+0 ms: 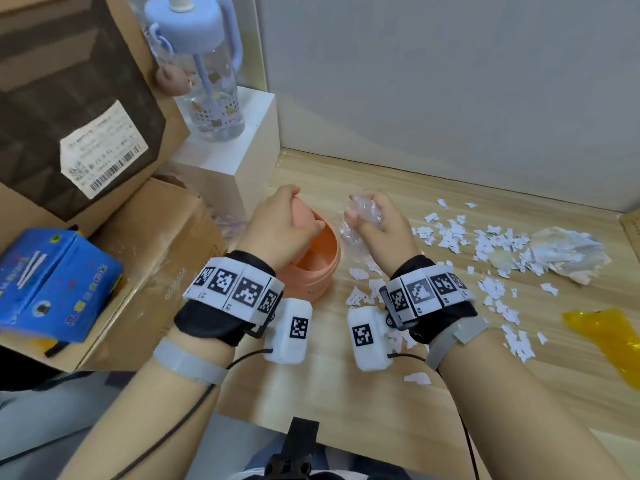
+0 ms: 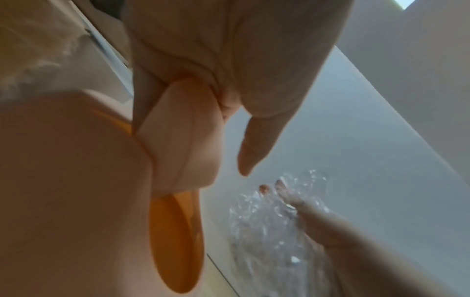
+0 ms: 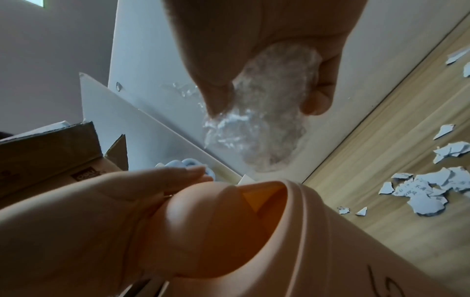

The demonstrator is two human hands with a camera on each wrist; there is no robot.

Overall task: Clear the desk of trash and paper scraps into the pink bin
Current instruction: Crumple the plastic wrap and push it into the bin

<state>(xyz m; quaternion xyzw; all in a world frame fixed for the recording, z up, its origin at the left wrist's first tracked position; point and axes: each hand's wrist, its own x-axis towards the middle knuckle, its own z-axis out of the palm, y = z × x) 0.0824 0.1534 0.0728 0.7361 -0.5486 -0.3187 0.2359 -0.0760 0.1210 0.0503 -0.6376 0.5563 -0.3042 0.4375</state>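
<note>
The pink bin [image 1: 313, 275] stands on the wooden desk, left of centre. My left hand [image 1: 287, 221] reaches over its top and pinches the swing lid [image 2: 183, 136], tipping it so the opening shows; the lid [image 3: 193, 211] also shows in the right wrist view. My right hand [image 1: 379, 225] grips a crumpled wad of clear plastic wrap [image 1: 360, 214] just right of the bin's rim and slightly above it. The clear plastic wrap [image 3: 267, 120] bulges out below the curled fingers, with the bin [image 3: 305, 231] below it. Torn white paper scraps [image 1: 485, 244] litter the desk to the right.
A crumpled paper ball [image 1: 568, 252] and a yellow wrapper [image 1: 609, 337] lie at the far right. Cardboard boxes [image 1: 156, 254] and a blue tissue pack [image 1: 55, 282] crowd the left. A water bottle [image 1: 211, 81] stands on a white block [image 1: 239, 161] behind the bin.
</note>
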